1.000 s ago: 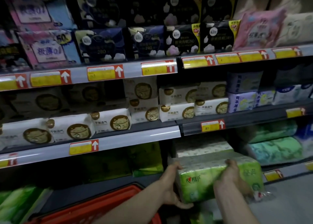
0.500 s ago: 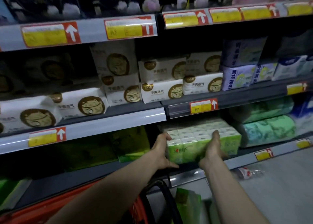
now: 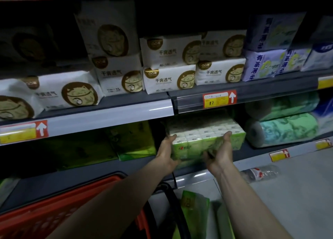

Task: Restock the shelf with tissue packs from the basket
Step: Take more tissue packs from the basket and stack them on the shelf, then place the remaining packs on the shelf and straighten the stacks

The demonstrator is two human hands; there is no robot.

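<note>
A green and white tissue pack (image 3: 201, 139) rests on the lower shelf (image 3: 252, 151), under the price tag marked 17. My left hand (image 3: 166, 153) presses its left front corner, and my right hand (image 3: 220, 151) presses its right front face. Both hands are against the pack, fingers curled around its edges. The red basket (image 3: 45, 219) sits low at the left, under my left arm. A green tissue pack (image 3: 194, 208) stands by the basket's black handle (image 3: 173, 199) at the bottom centre.
Green packs (image 3: 133, 141) lie left of the held pack, and green rolls (image 3: 284, 130) lie to its right. White packs with gold cat logos (image 3: 167, 78) fill the shelf above. A plastic bottle (image 3: 261, 172) lies on the grey floor.
The pack went from in front of the shelf onto the lower shelf and further back. Both hands followed it forward. The camera moved closer and lower.
</note>
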